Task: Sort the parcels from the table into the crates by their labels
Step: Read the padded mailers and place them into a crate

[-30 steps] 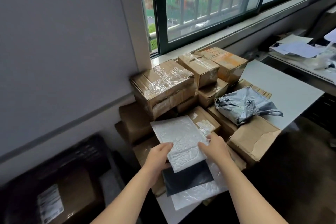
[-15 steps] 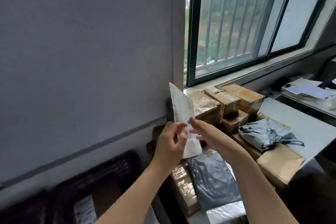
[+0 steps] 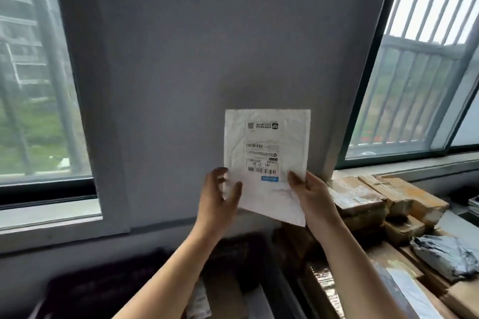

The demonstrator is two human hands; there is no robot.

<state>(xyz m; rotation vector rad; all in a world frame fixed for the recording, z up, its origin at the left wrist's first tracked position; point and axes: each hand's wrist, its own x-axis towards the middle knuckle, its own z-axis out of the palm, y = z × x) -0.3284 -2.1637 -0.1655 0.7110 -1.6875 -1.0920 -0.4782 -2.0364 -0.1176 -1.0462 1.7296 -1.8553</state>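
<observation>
Mailer (image 3: 267, 163) is held up in front of the wall by both hands. Left hand (image 3: 220, 194) pinches the lower-left edge loosely, right hand (image 3: 309, 197) pinches the lower-right edge, and both thumbs are on the front. Most of the mailer stands above both grips, upright and slightly skewed. Label (image 3: 262, 153) faces the camera but upside down. It should be turned or read as is, thumbs kept off the barcode, before a crate is chosen. Dark crate (image 3: 103, 290) below is blurred. Boxes (image 3: 363, 197) are stacked at right, under the sill.
</observation>
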